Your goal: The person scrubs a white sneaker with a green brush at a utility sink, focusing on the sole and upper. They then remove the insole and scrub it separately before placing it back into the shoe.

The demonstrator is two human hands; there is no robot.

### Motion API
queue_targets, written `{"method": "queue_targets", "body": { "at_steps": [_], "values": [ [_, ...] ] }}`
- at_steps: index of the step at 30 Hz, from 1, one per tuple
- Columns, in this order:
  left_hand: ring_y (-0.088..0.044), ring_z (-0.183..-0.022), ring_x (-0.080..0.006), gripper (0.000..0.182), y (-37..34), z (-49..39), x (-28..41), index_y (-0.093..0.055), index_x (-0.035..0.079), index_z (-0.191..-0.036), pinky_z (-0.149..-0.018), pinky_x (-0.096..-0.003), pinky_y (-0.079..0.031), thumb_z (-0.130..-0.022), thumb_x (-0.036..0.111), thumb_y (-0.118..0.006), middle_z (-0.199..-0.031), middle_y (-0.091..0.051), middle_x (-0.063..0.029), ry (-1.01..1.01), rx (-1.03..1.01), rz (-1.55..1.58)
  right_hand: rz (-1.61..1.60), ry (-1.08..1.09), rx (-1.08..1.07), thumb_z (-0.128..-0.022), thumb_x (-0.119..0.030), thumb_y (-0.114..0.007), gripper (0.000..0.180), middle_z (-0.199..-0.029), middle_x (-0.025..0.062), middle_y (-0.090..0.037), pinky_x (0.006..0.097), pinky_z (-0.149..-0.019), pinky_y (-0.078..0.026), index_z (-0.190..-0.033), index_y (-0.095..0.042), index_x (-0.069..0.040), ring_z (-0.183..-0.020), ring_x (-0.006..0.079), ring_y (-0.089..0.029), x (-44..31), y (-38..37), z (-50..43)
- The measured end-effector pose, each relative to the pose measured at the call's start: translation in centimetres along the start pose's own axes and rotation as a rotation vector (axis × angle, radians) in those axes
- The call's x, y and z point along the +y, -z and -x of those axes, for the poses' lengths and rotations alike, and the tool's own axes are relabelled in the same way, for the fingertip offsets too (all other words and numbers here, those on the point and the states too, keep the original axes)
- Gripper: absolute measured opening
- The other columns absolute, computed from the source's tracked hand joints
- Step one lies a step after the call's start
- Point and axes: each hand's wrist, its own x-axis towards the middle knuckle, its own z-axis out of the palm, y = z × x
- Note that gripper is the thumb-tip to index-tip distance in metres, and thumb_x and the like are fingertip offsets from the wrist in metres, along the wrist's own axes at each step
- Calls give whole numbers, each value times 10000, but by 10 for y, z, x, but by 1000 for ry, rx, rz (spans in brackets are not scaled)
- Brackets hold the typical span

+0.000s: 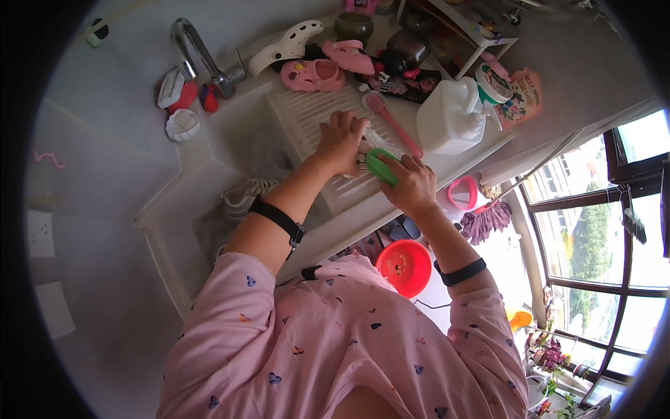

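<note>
On the ribbed washboard (309,112) of a laundry sink, my left hand (343,141) grips a white item with laces, seemingly a shoe (374,137), partly hidden by the hand. My right hand (411,180) is closed around a green-backed scrub brush (381,166), which is against or just beside the white item; its bristles are hard to make out. A pink-handled brush (395,125) lies on the board beyond both hands. Down in the basin, left of my left forearm, sits a white laced shoe (243,196).
A chrome faucet (201,57) stands at the sink's back left. Pink clogs (314,75) and a white clog (288,46) rest along the back ledge. A white plastic jug (451,119) stands at the right. Below the sink's front edge, a red basin (404,268) is on the floor.
</note>
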Motion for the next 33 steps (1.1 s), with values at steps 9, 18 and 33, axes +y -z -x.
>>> {"method": "queue_targets", "body": {
  "at_steps": [9, 18, 33],
  "values": [
    [-403, -1184, -359, 940, -1, -3, 5, -435, 168, -1267, -809, -545, -449, -430, 229, -858, -1228, -408, -109, 27, 0, -20, -23, -119, 5, -695, -268, -764, 466, -774, 41, -626, 402, -697, -550, -1156, -694, -245, -759, 267, -661, -5, 4, -11],
    [-408, -1181, -362, 956, 0, 0, 4, -441, 167, -1272, -805, -536, -448, -411, 216, -853, -1223, -419, -102, 33, 17, 13, -117, -248, -14, -707, -290, -766, 450, -854, 67, -655, 422, -715, -546, -1146, -691, -223, -796, 290, -670, -5, 3, -10],
    [-396, -1187, -340, 961, -1, -1, 5, -455, 164, -1285, -818, -543, -432, -426, 281, -869, -1235, -422, -97, 48, 0, -14, -159, -260, 101, -702, -305, -781, 435, -885, 86, -681, 432, -728, -544, -1106, -696, -168, -817, 316, -672, -2, -6, -7]
  ]
}}
